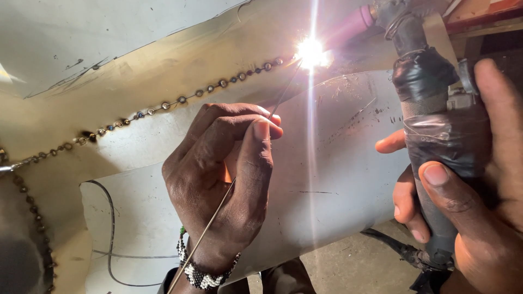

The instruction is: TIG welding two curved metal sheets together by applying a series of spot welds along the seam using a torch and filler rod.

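Steel sheet (338,179) under filler rod (239,174), torch (430,109), bright arc (310,53).

From my remote seat, the only carrying surface I can make out is the floor (348,261), a bare grey concrete patch showing at the near right, below the edge of the curved sheet-metal body (338,179). A black cable (389,246) lies on it, running right. Whether the metal body itself rests on that floor I cannot tell; its lower edge hangs over the concrete and hides any contact. A dark shape (283,277) sits near the bottom centre against the floor, too cut off for me to identify. At the far right, a brown wooden piece (479,19) crosses the corner; what it carries is out of view.
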